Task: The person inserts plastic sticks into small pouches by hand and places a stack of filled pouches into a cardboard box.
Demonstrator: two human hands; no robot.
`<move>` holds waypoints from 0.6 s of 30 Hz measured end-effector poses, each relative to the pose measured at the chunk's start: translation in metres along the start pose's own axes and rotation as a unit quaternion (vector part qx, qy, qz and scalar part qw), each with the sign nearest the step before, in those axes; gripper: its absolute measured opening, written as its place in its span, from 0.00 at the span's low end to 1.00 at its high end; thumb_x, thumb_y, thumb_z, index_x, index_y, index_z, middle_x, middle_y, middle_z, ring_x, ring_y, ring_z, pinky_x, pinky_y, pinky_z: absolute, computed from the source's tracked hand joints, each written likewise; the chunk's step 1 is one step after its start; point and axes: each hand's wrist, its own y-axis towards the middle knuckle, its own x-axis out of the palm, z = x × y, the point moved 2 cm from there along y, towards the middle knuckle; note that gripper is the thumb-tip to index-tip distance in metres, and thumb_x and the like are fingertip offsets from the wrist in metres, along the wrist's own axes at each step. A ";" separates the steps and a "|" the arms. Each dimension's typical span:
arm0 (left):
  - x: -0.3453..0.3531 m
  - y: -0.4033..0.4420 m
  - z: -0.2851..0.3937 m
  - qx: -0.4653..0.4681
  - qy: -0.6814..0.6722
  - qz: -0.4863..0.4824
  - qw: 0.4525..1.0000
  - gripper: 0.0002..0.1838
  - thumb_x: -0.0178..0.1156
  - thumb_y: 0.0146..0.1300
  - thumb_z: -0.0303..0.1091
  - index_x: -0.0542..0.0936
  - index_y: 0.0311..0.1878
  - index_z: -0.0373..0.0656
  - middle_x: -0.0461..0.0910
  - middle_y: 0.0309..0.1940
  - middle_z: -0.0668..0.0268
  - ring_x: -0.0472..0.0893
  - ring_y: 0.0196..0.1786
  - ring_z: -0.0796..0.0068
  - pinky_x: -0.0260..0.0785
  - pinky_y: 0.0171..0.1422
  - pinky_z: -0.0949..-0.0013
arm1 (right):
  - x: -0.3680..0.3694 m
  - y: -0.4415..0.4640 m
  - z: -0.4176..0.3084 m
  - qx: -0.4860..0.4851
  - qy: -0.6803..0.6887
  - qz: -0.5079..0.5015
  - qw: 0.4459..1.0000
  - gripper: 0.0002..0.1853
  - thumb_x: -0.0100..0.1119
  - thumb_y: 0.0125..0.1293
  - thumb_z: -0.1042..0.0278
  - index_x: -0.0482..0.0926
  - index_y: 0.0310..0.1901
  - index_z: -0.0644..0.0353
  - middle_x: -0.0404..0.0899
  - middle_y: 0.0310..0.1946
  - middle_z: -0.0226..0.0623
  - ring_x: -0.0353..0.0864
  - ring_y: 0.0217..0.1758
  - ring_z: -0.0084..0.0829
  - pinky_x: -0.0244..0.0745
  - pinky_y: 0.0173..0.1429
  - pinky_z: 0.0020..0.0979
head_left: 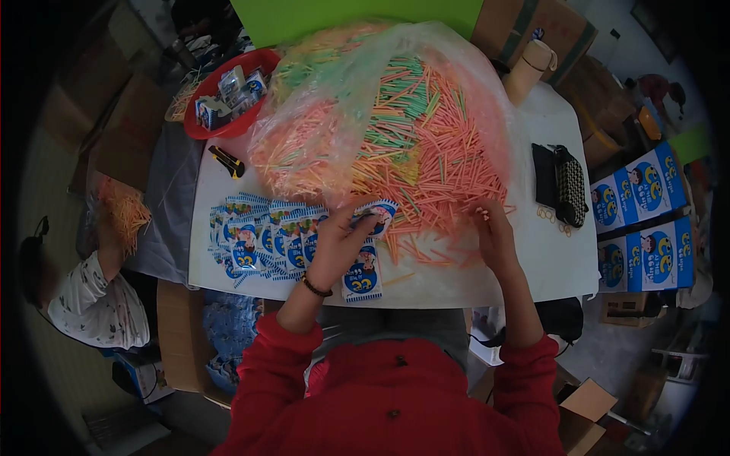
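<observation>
The person wears a red top (334,403) with dark buttons (394,414) and a dark bracelet (315,289) around the left wrist.

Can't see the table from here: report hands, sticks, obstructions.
Left hand holding blue-and-white printed packet. Right hand at near right edge of pink-and-green stick pile; grip unclear. Translucent plastic bag covers pile's left part.

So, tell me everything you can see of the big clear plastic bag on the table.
The bag is thin, see-through plastic, creased and milky where it folds. It slumps in a broad mound toward the far side of the table, full of slender sticks in pink, green and yellow-orange. Its opening gapes toward the near edge, where loose sticks spill onto the tabletop. The red basin sits close on its left; whether they touch is unclear.
</observation>
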 end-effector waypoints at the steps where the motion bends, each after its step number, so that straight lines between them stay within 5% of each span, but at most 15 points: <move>1: 0.000 0.002 -0.006 0.050 0.067 -0.024 0.996 0.14 0.59 0.63 0.24 0.78 0.52 0.40 0.81 0.38 0.59 0.80 0.43 0.60 0.71 0.47 0.66 | 0.003 -0.004 -0.001 0.090 0.090 0.044 0.991 0.11 0.51 0.63 0.84 0.74 0.46 0.61 0.77 0.43 0.38 0.77 0.47 0.33 0.71 0.53 0.31; 3: 0.002 0.003 -0.009 0.101 0.133 -0.051 0.985 0.16 0.59 0.62 0.23 0.78 0.54 0.41 0.81 0.38 0.59 0.80 0.43 0.59 0.70 0.49 0.64 | 0.014 -0.006 -0.007 0.091 0.172 0.078 0.978 0.09 0.49 0.66 0.82 0.74 0.46 0.61 0.77 0.43 0.37 0.77 0.47 0.30 0.71 0.52 0.29; 5: 0.007 0.000 -0.003 0.284 0.357 -0.050 0.888 0.19 0.59 0.60 0.22 0.78 0.56 0.42 0.81 0.38 0.58 0.79 0.44 0.58 0.69 0.52 0.61 | 0.028 -0.012 -0.017 0.090 0.252 0.108 0.958 0.08 0.48 0.69 0.80 0.74 0.46 0.61 0.77 0.43 0.36 0.76 0.47 0.27 0.71 0.51 0.27; 8: 0.019 -0.004 -0.006 0.266 0.416 -0.063 0.867 0.20 0.58 0.59 0.22 0.78 0.56 0.42 0.81 0.38 0.59 0.78 0.45 0.57 0.66 0.55 0.58 | 0.050 -0.020 -0.024 0.100 0.259 0.018 0.960 0.07 0.50 0.69 0.79 0.73 0.47 0.61 0.77 0.45 0.35 0.76 0.49 0.25 0.71 0.51 0.27; 10: 0.020 -0.004 -0.008 0.256 0.406 -0.043 0.876 0.19 0.58 0.60 0.23 0.79 0.55 0.43 0.82 0.38 0.59 0.79 0.43 0.58 0.68 0.52 0.60 | 0.062 -0.024 -0.016 0.089 0.119 -0.043 0.988 0.08 0.51 0.69 0.78 0.73 0.49 0.61 0.78 0.49 0.34 0.75 0.51 0.25 0.72 0.53 0.27; 12: 0.018 -0.008 -0.010 0.244 0.395 -0.030 0.885 0.17 0.58 0.61 0.24 0.79 0.55 0.43 0.82 0.38 0.59 0.80 0.41 0.59 0.69 0.49 0.61 | 0.061 -0.024 -0.007 0.132 0.175 -0.031 0.975 0.09 0.50 0.70 0.76 0.74 0.50 0.61 0.78 0.49 0.34 0.76 0.51 0.26 0.72 0.53 0.27; 14: 0.011 -0.007 -0.014 0.126 0.272 -0.012 0.954 0.14 0.57 0.66 0.29 0.79 0.55 0.43 0.83 0.38 0.63 0.82 0.37 0.68 0.72 0.42 0.67 | 0.056 -0.017 -0.004 0.168 0.226 -0.014 0.960 0.09 0.50 0.71 0.75 0.74 0.50 0.60 0.78 0.49 0.33 0.77 0.51 0.27 0.72 0.54 0.28; 15: 0.008 -0.006 -0.014 0.128 0.271 -0.012 0.954 0.14 0.57 0.66 0.29 0.79 0.55 0.43 0.83 0.38 0.63 0.82 0.37 0.68 0.72 0.42 0.67 | 0.051 -0.012 -0.010 0.235 0.382 0.061 0.892 0.08 0.49 0.72 0.74 0.74 0.50 0.61 0.77 0.46 0.32 0.77 0.50 0.27 0.73 0.53 0.27; 16: 0.003 -0.003 -0.018 0.038 0.098 -0.026 0.994 0.14 0.56 0.68 0.30 0.77 0.55 0.42 0.83 0.42 0.64 0.82 0.40 0.73 0.74 0.40 0.71 | 0.049 -0.008 -0.013 0.293 0.524 0.131 0.789 0.08 0.48 0.73 0.73 0.74 0.49 0.61 0.77 0.43 0.31 0.77 0.48 0.26 0.73 0.53 0.27; 17: 0.002 -0.002 -0.022 -0.053 -0.079 -0.038 0.995 0.13 0.54 0.70 0.30 0.76 0.56 0.41 0.82 0.46 0.64 0.83 0.44 0.78 0.76 0.38 0.74 | 0.047 -0.005 -0.010 0.291 0.523 0.129 0.791 0.08 0.48 0.73 0.73 0.74 0.49 0.61 0.77 0.43 0.31 0.77 0.48 0.26 0.73 0.53 0.27; 18: 0.004 -0.002 -0.015 -0.051 -0.080 -0.037 0.995 0.13 0.54 0.70 0.30 0.76 0.56 0.41 0.82 0.46 0.64 0.83 0.44 0.78 0.76 0.38 0.74 | 0.045 -0.004 -0.004 0.301 0.577 0.159 0.742 0.08 0.47 0.74 0.72 0.74 0.49 0.61 0.76 0.40 0.30 0.76 0.46 0.25 0.73 0.52 0.27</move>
